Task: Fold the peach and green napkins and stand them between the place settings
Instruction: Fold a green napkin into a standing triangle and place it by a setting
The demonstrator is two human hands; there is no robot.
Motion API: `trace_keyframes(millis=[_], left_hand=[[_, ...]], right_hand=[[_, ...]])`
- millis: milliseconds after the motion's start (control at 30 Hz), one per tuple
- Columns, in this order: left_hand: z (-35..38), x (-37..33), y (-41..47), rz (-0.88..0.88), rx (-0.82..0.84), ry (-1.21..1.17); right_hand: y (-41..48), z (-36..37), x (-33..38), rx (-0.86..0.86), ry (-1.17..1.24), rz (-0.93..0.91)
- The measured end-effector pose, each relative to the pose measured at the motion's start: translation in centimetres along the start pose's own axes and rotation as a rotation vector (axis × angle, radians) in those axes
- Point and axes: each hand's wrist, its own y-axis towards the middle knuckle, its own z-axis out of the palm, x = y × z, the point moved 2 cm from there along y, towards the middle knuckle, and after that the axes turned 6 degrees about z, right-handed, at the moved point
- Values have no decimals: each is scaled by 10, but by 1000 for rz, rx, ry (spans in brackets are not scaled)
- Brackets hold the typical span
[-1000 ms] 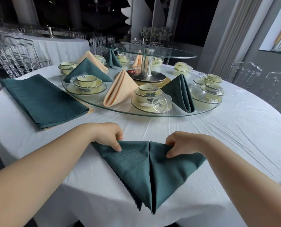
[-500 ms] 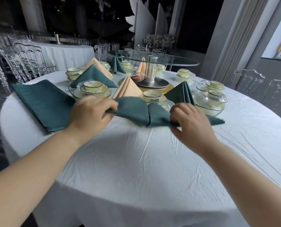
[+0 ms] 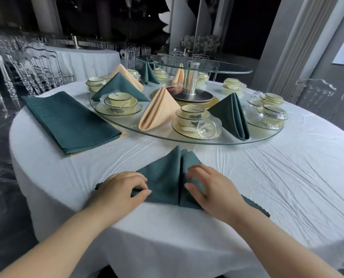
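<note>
A green napkin (image 3: 165,177), folded into a triangle with a centre seam, lies flat on the white tablecloth (image 3: 277,177) near me, its point facing the glass turntable (image 3: 187,141). My left hand (image 3: 123,189) pinches its lower left edge between thumb and fingers. My right hand (image 3: 209,187) rests on its right half with fingers spread. On the turntable a folded peach napkin (image 3: 157,111) and a folded green napkin (image 3: 231,115) stand either side of a bowl setting (image 3: 193,117).
A flat stack of green napkins (image 3: 70,121) with peach cloth beneath lies at the left. More bowl settings and standing napkins ring the turntable, and a raised glass tier (image 3: 193,64) stands on a metal post. Clear chairs (image 3: 36,67) surround the table.
Both hands lifted the green triangle off the cloth, turned it over and laid it down; its point, which faced me, now faces the turntable.
</note>
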Motion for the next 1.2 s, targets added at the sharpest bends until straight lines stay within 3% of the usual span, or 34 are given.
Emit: trace_keyframes(millis=[67, 200, 300, 400, 567, 667, 833, 967, 1067, 1200], left_hand=[[1, -4, 2, -38, 19, -17], [-4, -5, 6, -116, 54, 6], [-16, 5, 7, -300, 120, 99], [-32, 16, 9, -493, 286, 100], [-52, 31, 16, -560, 532, -40], [-58, 28, 13, -595, 450, -296], [-59, 7, 20, -656, 61, -793], [-61, -26, 40, -525, -141, -835], [-50, -60, 56, -385, -170, -792], [-25, -104, 70, -231, -129, -698]], right_hand=[[5, 10, 14, 31, -17, -65], [8, 21, 20, 153, -53, 22], [7, 18, 21, 146, -44, 62], [5, 21, 20, 137, -37, 77], [5, 27, 19, 85, -71, 57], [6, 26, 21, 127, -63, 72], [4, 10, 12, 205, 100, 47], [-6, -14, -14, 202, 81, 100], [-19, -19, -28, 260, -73, 119], [-24, -19, -31, 276, -19, 156]])
